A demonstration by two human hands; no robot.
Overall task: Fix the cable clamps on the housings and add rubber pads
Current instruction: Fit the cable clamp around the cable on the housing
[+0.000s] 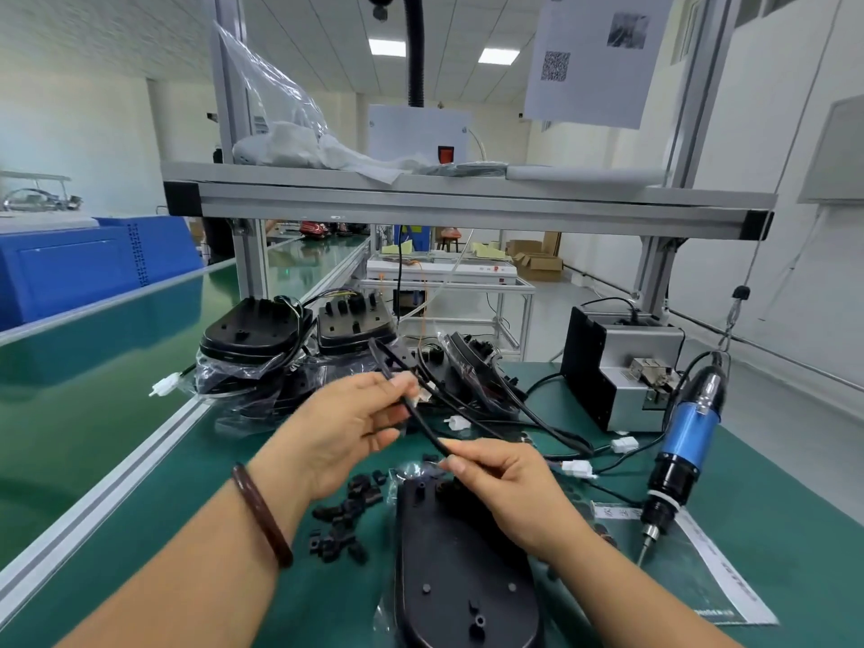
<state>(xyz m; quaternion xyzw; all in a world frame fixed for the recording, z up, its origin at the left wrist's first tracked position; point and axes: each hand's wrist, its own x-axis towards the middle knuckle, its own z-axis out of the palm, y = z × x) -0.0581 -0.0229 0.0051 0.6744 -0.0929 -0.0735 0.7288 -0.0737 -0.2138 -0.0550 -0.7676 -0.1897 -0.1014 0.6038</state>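
Observation:
A black housing [460, 582] lies face down on the green bench right in front of me, partly in a clear bag. Its black cable [428, 432] rises from it between both hands. My left hand [341, 427] pinches the cable near its white connector, above the bench. My right hand [507, 484] pinches the same cable lower down, just over the housing's far end. A scatter of small black cable clamps [348, 516] lies on the mat left of the housing.
Several bagged black housings [262, 339] are stacked at the back left, more cables and white connectors [624, 444] trail right. A blue electric screwdriver [687, 441] hangs at right before a grey screw feeder [622, 362]. A printed sheet [710, 572] lies at right.

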